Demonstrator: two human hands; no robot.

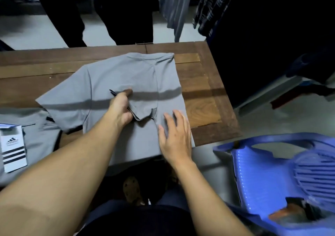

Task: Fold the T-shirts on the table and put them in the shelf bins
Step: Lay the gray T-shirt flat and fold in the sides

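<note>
The grey T-shirt (125, 70) lies flat on the wooden worktop (201, 94), straight ahead of the person. Its long axis runs away from the body: the collar points to the far edge and the hem comes toward the person, hanging a little over the near edge. Its right side makes a straight line, which reads as one lengthwise fold already made, while the left sleeve spreads out to the left and is not yet folded in. The left hand (121, 108) is the one further onto the shirt, at its middle, with fingers and thumb curled round a raised flap of the grey cloth that shows a dark edge. Which part of the shirt that flap is I cannot tell for sure. The right hand (174, 136) is nearer the hem on the right half, lying flat with fingers spread and pressing the cloth down. The coming fold probably turns on that split: the right hand pins the folded side, and the left hand is placed to carry cloth across the long axis or bring the left sleeve in. A second grey garment (36, 126) with a striped card tag (13, 148) lies just beside the shirt on the left. A blue plastic chair (262, 172) stands off the worktop's right corner. Dark clothes (213, 8) hang beyond the far edge, and no shelf bins are in view.
</note>
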